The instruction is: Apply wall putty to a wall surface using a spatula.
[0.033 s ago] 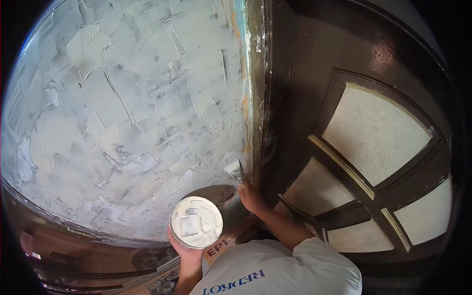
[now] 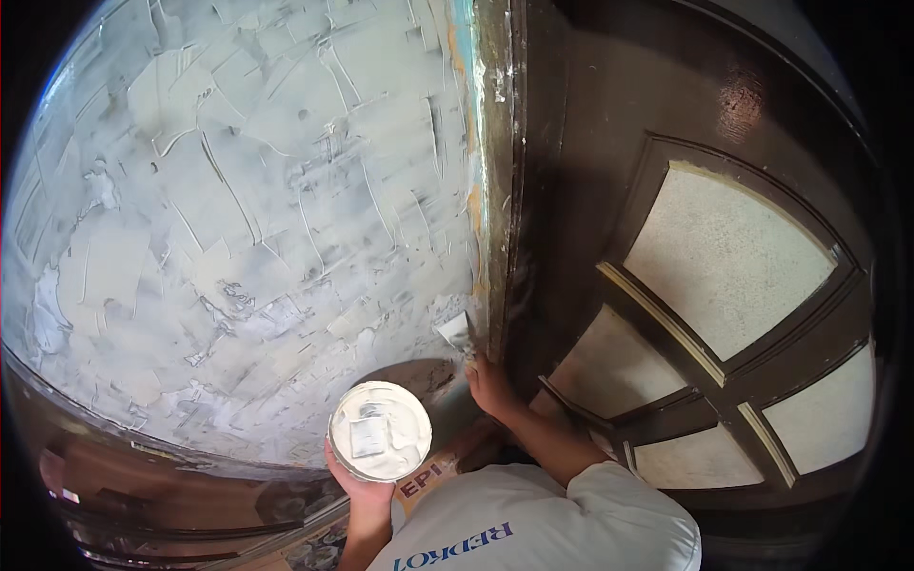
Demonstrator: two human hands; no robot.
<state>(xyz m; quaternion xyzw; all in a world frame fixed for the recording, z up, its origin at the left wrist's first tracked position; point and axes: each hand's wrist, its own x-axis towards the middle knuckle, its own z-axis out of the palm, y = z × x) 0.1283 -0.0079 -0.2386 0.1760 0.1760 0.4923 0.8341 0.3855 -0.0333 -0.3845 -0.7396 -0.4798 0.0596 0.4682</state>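
Observation:
My left hand (image 2: 360,483) grips a round tub (image 2: 333,445) from below and the side, close to the wall. White putty (image 2: 404,419) fills the tub, with a pale square patch lying in it; I cannot make out whether that is a blade or a mark. My right hand (image 2: 488,383) is closed around the handle of a putty knife (image 2: 456,331). Its flat blade, coated in white, is at the wall (image 2: 257,171) beside the wooden frame. The handle is mostly hidden in the fingers. Rough, ridged strokes of white and grey cover the wall.
To the right of the wall runs a worn wooden door frame (image 2: 497,171) with chipped paint. Beyond it is a dark brown door (image 2: 619,86) with pale panels (image 2: 728,252). Printed cardboard (image 2: 419,481) and reddish-brown flooring (image 2: 162,500) appear low in view.
The putty knife's blade has shifted very slightly right and down, and its angle has turned a little. The tub and my left hand look unchanged.

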